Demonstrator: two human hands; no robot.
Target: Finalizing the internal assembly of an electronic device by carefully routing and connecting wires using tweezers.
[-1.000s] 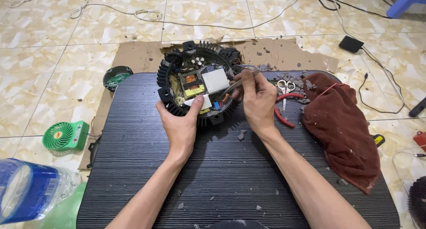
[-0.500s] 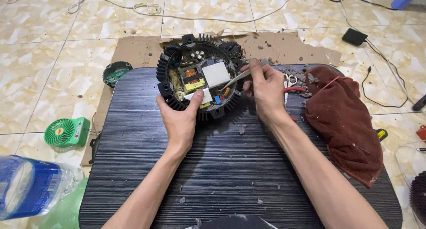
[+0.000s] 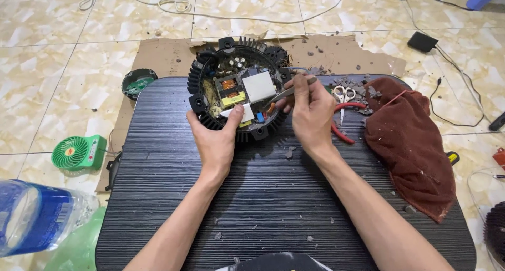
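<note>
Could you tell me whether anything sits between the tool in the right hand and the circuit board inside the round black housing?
Nothing visible does. The right hand holds a thin metal tool whose tip already reaches the circuit board in the open housing. The left hand grips the near rim, its thumb on the board's edge beside the tip, not across it.

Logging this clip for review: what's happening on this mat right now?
A person sits over a black ribbed mat on the floor. The left hand steadies a round black finned housing, opened to show a circuit board, with the thumb resting on the board. The right hand holds a slim metal tool, its tip reaching into the board. Red-handled pliers, small scissors and a dark red cloth lie to the right.
</note>
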